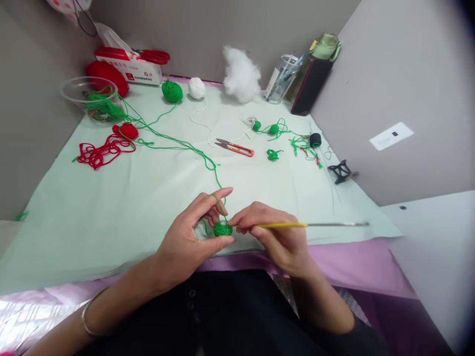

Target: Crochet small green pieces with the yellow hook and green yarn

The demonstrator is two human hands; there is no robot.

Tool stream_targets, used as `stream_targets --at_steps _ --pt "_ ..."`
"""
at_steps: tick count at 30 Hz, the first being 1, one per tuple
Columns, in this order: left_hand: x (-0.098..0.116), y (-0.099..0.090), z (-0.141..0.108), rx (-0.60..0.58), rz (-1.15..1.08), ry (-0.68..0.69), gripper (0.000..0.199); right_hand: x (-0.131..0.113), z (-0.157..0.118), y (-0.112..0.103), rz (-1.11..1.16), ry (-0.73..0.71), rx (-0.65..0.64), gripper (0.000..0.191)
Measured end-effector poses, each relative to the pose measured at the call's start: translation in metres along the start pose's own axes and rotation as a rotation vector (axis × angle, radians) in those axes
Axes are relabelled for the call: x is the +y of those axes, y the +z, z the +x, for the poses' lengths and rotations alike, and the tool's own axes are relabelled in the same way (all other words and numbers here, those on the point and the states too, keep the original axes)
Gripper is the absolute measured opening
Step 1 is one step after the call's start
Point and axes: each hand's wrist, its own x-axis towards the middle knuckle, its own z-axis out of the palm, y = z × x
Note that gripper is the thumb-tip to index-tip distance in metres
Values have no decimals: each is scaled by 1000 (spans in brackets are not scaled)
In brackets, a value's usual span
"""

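Observation:
Near the front edge of the table, my left hand pinches a small round green crochet piece between thumb and fingers. Green yarn runs over its raised index finger and back across the table. My right hand grips a crochet hook with a yellow handle, whose rear metal end sticks out to the right. The hook's tip meets the top of the green piece at its right side; whether it passes through a stitch is too small to tell.
Orange thread snips lie mid-table. Behind are a green yarn ball, a white yarn ball, stuffing and a pen cup. A plastic tub and red yarn sit left; small green pieces lie right.

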Motion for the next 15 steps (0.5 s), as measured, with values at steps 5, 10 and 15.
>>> stream_targets --at_steps 5,10,15 --pt "-1 2 1 102 15 27 44 0 -6 11 -372 -180 52 18" --pt "-2 4 -2 138 -64 -23 36 1 -11 20 -731 -324 84 18" --pt "-1 7 -6 93 -330 -155 43 4 -22 23 -693 -202 137 34"
